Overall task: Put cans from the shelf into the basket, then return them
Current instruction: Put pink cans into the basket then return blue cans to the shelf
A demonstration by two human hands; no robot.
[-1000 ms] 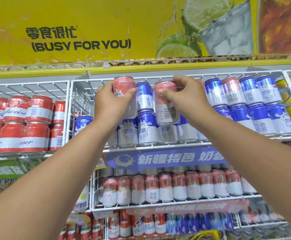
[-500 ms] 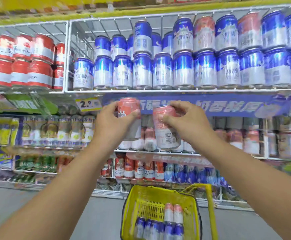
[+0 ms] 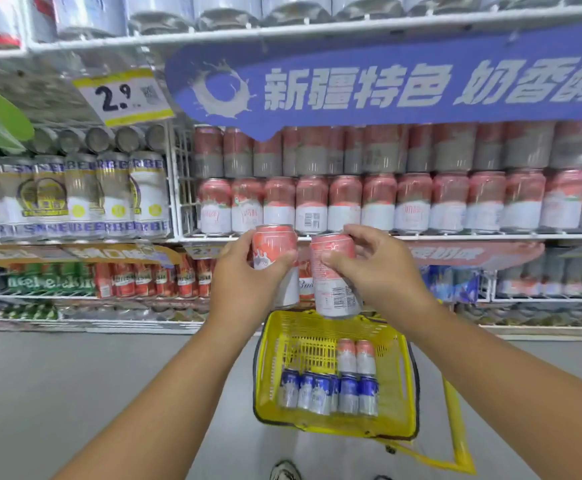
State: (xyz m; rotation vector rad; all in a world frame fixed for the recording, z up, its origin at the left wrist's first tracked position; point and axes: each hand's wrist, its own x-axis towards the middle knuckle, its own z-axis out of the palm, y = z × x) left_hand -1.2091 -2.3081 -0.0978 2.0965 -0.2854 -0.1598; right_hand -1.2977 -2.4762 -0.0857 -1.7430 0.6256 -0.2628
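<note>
Centrally, a yellow basket (image 3: 400, 386) stands on the grey floor (image 3: 74, 393), serving as the reference landmark. Above its far rim, the left hand (image 3: 244, 285) grasps one pink can (image 3: 274, 245) upright, fingers wrapped round its side. Beside it, the right hand (image 3: 381, 275) grasps a second pink can (image 3: 334, 275), tilted slightly, its base just over the basket's far edge. The two held cans nearly touch. Inside the basket, a row of blue cans (image 3: 329, 393) lies along the near wall, with two pink cans (image 3: 356, 356) behind them; the far-left part of the basket floor is bare mesh. Beyond the basket, a shelf (image 3: 455, 237) carries rows of pink cans (image 3: 379, 202). Open floor extends left of the basket.
</note>
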